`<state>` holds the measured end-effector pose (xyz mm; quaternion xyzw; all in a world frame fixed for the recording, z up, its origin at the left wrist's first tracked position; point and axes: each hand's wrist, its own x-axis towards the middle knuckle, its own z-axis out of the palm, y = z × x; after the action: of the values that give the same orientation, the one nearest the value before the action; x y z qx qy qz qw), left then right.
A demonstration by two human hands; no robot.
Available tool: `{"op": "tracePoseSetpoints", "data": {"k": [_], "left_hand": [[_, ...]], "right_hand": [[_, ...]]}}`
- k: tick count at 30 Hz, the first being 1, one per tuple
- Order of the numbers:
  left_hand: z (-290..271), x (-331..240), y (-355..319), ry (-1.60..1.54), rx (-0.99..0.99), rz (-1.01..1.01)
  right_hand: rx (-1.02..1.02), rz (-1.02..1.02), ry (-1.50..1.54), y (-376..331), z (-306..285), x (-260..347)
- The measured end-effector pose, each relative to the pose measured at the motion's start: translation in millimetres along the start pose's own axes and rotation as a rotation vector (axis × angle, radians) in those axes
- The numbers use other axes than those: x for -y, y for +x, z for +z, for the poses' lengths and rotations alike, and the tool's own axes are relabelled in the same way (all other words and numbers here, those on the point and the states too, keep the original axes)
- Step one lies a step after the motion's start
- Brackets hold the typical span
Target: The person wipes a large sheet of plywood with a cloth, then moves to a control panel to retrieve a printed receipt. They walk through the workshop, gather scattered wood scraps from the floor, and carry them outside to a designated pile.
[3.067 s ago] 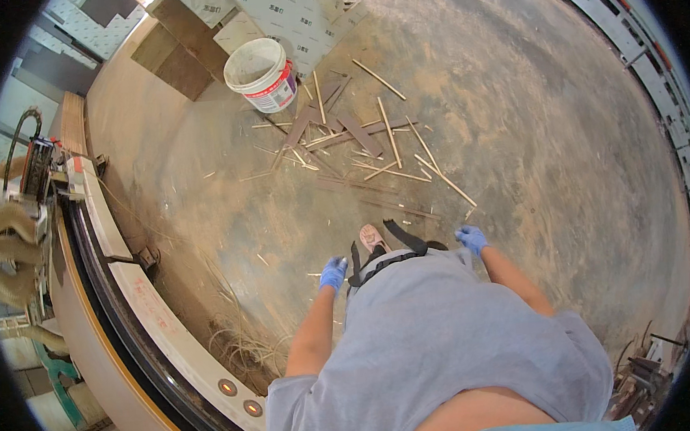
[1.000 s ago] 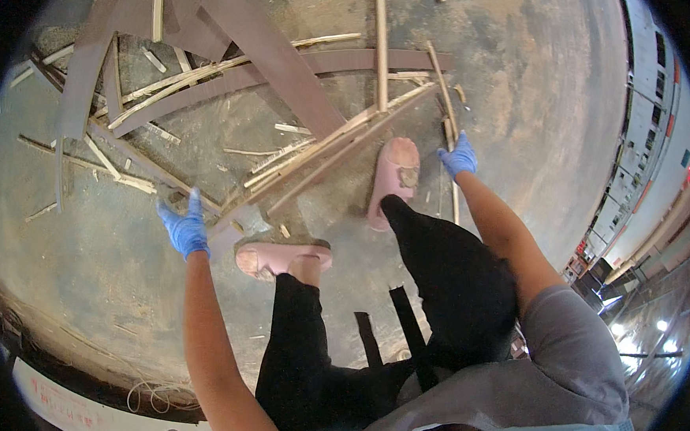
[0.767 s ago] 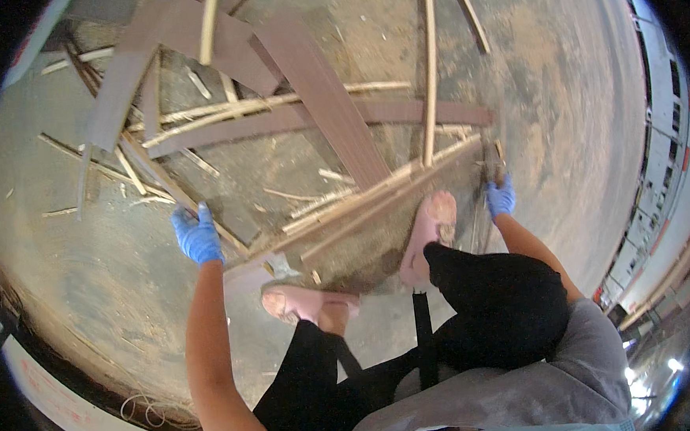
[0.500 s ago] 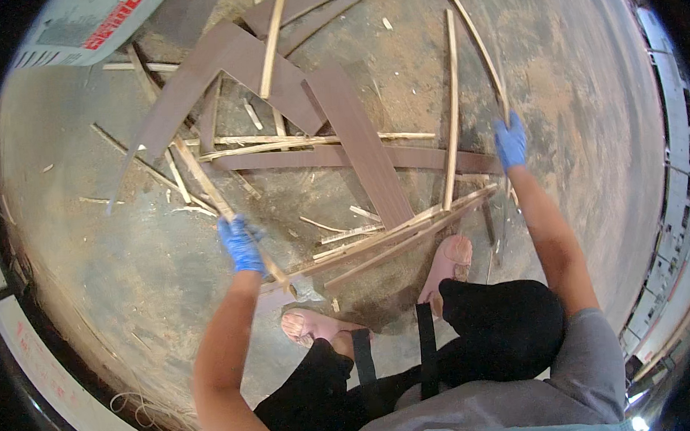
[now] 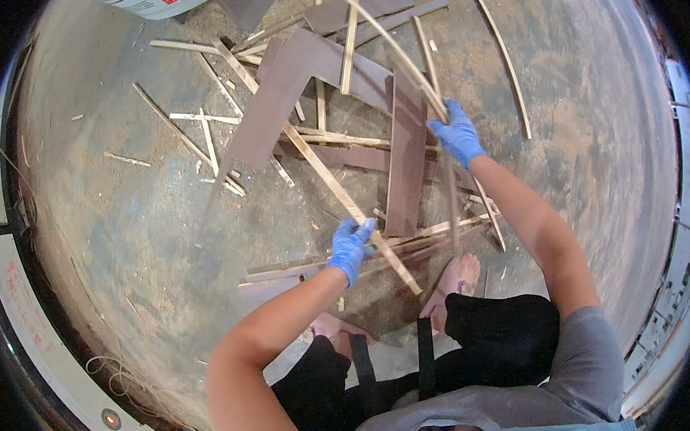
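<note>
My left hand (image 5: 351, 251), in a blue glove, is closed around a long pale wooden strip (image 5: 318, 167). Its near end slants down toward my right foot; its far part runs up to a brown board (image 5: 264, 122). My right hand (image 5: 457, 133), gloved too, grips a thin curved wooden strip (image 5: 394, 45), which reaches far left and seems to continue below the hand. Close by it, another brown board (image 5: 407, 164) stretches toward my feet, and a narrow upright strip (image 5: 451, 201) looks blurred.
More boards and strips lie criss-crossed on the dusty floor. One loose strip (image 5: 501, 52) lies at the far right. A pale container (image 5: 162, 4) stands at the top. Light-coloured equipment (image 5: 48, 328) borders the left side. Several long pieces (image 5: 285, 273) lie before my feet.
The view has shifted. My left hand has moved right with its strip. My right hand has swung inward to the left, tilting its curved strip over the pile; the nearby brown board is turned differently.
</note>
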<state>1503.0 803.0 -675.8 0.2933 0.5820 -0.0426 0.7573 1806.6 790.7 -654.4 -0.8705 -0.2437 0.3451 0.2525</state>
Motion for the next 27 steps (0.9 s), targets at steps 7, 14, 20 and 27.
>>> {"op": "tracePoseSetpoints", "data": {"k": [7,14,20,27], "left_hand": [[48.7,24.4,-23.1,0.083,0.217,-0.172],[11.4,110.4,-18.3,-0.244,0.058,-0.504],[-27.0,93.8,20.0,-0.493,-0.261,-0.117],[-37.6,-2.1,27.0,-0.418,-0.125,0.208]], "right_hand": [[-0.055,-0.030,-0.125,-13.9,55.1,-7.8],[0.002,0.047,0.094,-19.2,57.5,-4.6],[0.102,-0.028,0.132,-14.8,50.5,-9.1],[0.288,-0.262,-0.118,31.7,0.1,31.6]]}}
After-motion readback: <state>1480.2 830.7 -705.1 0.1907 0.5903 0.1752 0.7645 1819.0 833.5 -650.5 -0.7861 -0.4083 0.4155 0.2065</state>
